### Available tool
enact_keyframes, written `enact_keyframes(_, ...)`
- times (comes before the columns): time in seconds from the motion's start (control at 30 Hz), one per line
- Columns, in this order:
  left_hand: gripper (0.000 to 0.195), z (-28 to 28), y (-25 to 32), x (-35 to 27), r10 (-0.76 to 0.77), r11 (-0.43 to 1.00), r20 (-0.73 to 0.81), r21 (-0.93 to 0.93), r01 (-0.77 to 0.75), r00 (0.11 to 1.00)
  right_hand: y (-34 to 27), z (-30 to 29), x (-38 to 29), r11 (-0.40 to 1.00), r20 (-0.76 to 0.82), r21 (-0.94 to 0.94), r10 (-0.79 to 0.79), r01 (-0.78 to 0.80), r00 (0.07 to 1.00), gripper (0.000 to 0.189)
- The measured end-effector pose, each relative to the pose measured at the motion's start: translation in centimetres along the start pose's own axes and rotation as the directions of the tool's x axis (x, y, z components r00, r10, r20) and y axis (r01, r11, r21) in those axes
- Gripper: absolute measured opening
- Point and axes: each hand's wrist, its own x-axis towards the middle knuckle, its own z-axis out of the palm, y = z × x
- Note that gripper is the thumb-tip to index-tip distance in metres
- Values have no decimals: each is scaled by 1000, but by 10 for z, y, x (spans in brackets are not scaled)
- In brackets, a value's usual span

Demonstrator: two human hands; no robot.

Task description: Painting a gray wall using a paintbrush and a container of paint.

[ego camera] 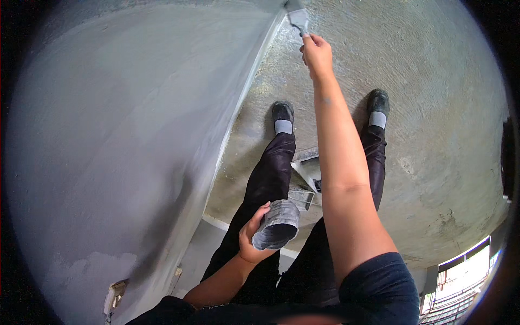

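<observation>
My right hand (317,55) reaches far forward, gripping the handle of a flat brush (300,20). The brush's blurred dark tip touches or hovers close to the corner where the grey wall (113,113) meets the rough concrete surface (430,89); I cannot tell which. Near my lap, my left hand (254,241) is wrapped around a grey-smeared cup (280,221). Its mouth is tilted towards me, and the inside looks dark grey.
Between my legs are parts of a grey-stained metal frame (306,162), partly hidden by my right arm. A pale strip (229,132) follows the wall's edge. An opened wall box (115,294) sits at the lower left; a bright barred window (463,276) is at the lower right.
</observation>
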Motion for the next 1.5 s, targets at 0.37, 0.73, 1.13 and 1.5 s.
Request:
enact_keyframes(0.37, 93, 3, -4, -7, -42, 999, 31, 11, 42, 999, 44, -2, 9, 992, -260, -70, -122, 107, 958, 44)
enact_keyframes(0.73, 92, 3, -13, -14, 8, 1000, 20, -17, -8, 1000, 30, -56, 36, 863, -65, -468, -247, 189, 967, 42)
enact_keyframes(1.13, 87, 2, -6, -8, 53, 998, -10, -35, -54, 999, -19, -116, 33, 610, 292, -633, -382, 476, 877, 42)
enact_keyframes(1.5, 95, 7, -15, -15, 33, 995, -14, -92, -34, 999, 22, -44, 26, 989, 259, 42, -147, 141, 955, 35)
